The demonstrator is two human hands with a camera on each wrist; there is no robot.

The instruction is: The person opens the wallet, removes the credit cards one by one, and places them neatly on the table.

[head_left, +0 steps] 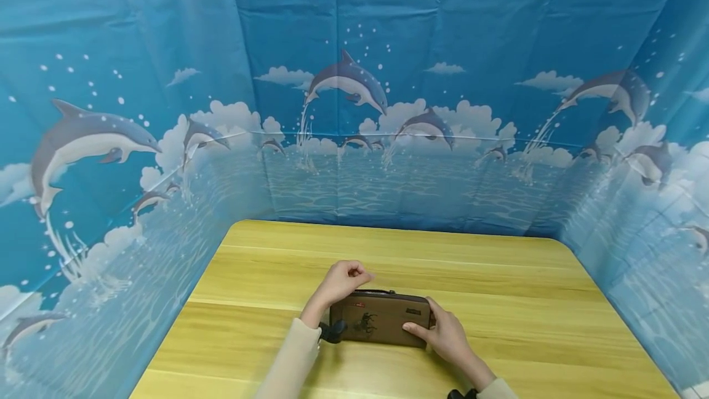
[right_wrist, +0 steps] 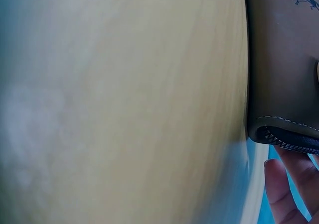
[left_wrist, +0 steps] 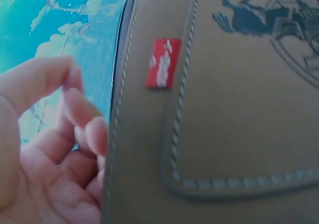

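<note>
A brown zip-around wallet with a dark horse print stands on its long edge on the table. My right hand grips its right end, thumb on the front face and fingers behind. In the right wrist view, fingers show by the stitched end of the wallet. Above its upper left corner is my left hand, thumb and fingertips drawn together, nothing visible between them. A silver zip runs along the top edge. The left wrist view shows curled fingers beside the red tag.
The yellow wood-grain table has rounded far corners. Behind it and along both sides hangs a blue curtain printed with dolphins and clouds. A dark wrist-worn device on the left wrist overlaps the wallet's lower left corner.
</note>
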